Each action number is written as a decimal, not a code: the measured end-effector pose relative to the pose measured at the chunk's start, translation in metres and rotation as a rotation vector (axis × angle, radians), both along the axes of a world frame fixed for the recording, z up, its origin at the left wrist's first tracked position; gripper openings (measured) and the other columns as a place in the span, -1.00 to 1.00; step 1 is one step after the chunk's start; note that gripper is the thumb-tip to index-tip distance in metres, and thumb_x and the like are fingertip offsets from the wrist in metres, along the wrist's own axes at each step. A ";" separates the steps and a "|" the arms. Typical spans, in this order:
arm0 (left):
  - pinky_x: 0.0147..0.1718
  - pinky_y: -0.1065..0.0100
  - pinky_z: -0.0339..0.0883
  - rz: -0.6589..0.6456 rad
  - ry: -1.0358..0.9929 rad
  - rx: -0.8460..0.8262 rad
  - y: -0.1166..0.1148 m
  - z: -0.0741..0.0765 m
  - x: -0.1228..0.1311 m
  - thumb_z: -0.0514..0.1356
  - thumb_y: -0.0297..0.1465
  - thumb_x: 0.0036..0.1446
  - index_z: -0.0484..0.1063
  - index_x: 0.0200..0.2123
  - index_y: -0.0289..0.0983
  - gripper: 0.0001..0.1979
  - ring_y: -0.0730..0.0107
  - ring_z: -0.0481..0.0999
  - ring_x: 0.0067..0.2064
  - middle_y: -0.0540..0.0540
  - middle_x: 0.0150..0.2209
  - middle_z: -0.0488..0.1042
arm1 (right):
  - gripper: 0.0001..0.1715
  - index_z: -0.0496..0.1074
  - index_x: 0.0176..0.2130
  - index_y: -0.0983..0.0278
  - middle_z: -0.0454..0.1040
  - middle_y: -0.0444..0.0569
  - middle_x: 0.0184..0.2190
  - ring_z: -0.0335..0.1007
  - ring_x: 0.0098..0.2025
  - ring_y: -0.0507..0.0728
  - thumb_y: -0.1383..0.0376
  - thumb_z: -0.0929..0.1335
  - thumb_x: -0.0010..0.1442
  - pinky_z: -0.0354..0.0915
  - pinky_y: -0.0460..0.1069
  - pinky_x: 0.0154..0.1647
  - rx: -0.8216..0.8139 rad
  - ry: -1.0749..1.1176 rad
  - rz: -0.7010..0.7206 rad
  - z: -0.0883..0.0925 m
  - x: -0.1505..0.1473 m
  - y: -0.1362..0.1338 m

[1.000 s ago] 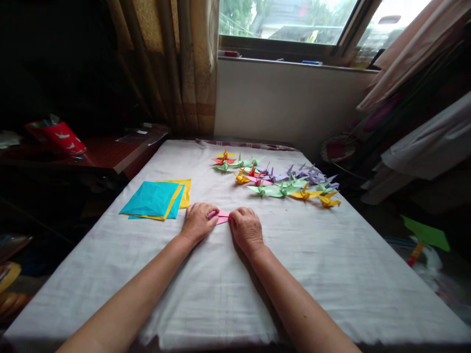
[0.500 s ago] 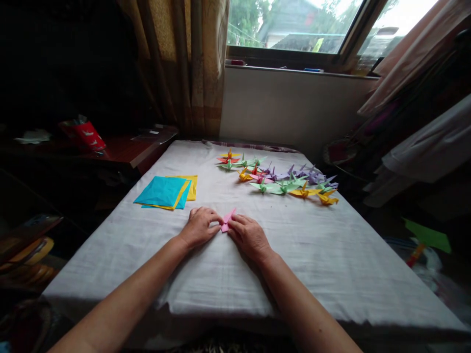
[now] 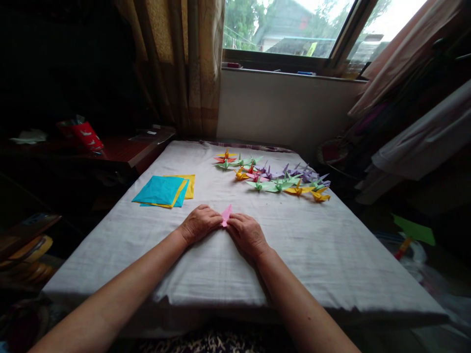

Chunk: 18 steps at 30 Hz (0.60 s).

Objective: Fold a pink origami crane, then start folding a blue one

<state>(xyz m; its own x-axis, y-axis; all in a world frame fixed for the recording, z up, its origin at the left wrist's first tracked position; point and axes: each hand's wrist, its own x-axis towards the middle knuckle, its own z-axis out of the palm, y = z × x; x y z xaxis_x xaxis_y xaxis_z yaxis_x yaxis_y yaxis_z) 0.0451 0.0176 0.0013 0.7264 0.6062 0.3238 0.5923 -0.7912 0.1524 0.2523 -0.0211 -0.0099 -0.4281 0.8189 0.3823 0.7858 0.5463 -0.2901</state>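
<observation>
A small folded piece of pink origami paper point(image 3: 226, 214) lies between my two hands near the middle of the table, its pointed end facing away from me. My left hand point(image 3: 201, 223) pinches its left edge, fingers closed together. On the opposite edge, my right hand point(image 3: 247, 232) grips the same paper with thumb and fingers. The fingertips hide part of the paper's lower end. To the left, blue and yellow paper squares point(image 3: 160, 190) lie in a loose pile. Beyond my right hand sit several folded paper cranes point(image 3: 279, 184) in purple, green, yellow, red and pink.
A white cloth point(image 3: 316, 264) covers the table. At the left stands a dark wooden desk point(image 3: 128, 152) with a red patterned cup point(image 3: 87, 136). Clothes point(image 3: 423, 142) hang at the right. A window point(image 3: 283, 29) and a curtain point(image 3: 202, 73) are behind the table.
The camera view has shifted slightly. The pink paper stands a little more upright in view, and the fingers of my left hand have drawn closer together on its edge.
</observation>
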 end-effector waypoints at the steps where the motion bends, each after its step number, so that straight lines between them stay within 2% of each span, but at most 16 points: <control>1: -0.07 0.26 0.21 0.020 -0.008 0.006 -0.002 -0.001 0.000 0.07 -0.29 0.36 0.54 -0.26 -0.18 -0.75 0.34 0.56 -0.19 -0.08 -0.22 0.63 | -0.84 0.55 -0.21 0.21 0.59 -0.01 -0.07 0.49 -0.05 0.15 0.29 0.33 0.33 0.33 0.02 0.03 -0.004 -0.006 -0.010 0.000 0.000 0.000; 4: -0.04 0.23 0.21 0.082 -0.030 -0.003 -0.005 -0.003 0.003 0.10 -0.30 0.33 0.52 -0.31 -0.20 -0.76 0.31 0.53 -0.20 -0.07 -0.28 0.60 | -0.82 0.53 -0.24 0.22 0.59 -0.01 -0.09 0.48 -0.09 0.15 0.29 0.32 0.34 0.30 0.02 -0.01 -0.018 -0.014 -0.062 -0.001 -0.002 0.000; 9: -0.02 0.17 0.21 0.260 -0.094 -0.085 -0.006 -0.006 0.013 0.17 -0.34 0.24 0.52 -0.27 -0.20 -0.87 0.22 0.48 -0.10 -0.09 -0.20 0.57 | -0.81 0.50 -0.27 0.24 0.56 0.02 -0.13 0.41 -0.09 0.16 0.26 0.31 0.35 0.22 0.01 -0.07 -0.052 -0.023 -0.203 -0.002 -0.007 0.002; 12: -0.05 0.17 0.22 0.370 -0.130 -0.158 -0.004 -0.009 0.019 0.21 -0.30 0.21 0.52 -0.33 -0.19 -0.87 0.20 0.47 -0.09 -0.06 -0.20 0.56 | -0.80 0.49 -0.29 0.24 0.55 0.02 -0.16 0.38 -0.11 0.17 0.26 0.30 0.34 0.17 0.00 -0.12 -0.080 -0.027 -0.279 -0.001 -0.012 0.004; 18: -0.04 0.17 0.20 0.526 -0.170 -0.222 -0.004 -0.008 0.030 0.26 -0.31 0.16 0.47 -0.38 -0.21 -0.89 0.19 0.44 -0.08 -0.05 -0.24 0.53 | -0.81 0.48 -0.30 0.24 0.51 0.02 -0.20 0.35 -0.13 0.18 0.26 0.31 0.33 0.11 0.01 -0.16 -0.132 -0.020 -0.356 0.000 -0.016 0.006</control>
<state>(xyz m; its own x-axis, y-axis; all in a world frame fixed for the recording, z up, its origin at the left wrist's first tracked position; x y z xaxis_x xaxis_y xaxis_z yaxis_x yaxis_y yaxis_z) 0.0753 0.0137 -0.0062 0.2593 0.9373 0.2331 0.8490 -0.3362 0.4076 0.2359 -0.0147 -0.0098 -0.1139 0.9593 0.2582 0.9260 0.1967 -0.3223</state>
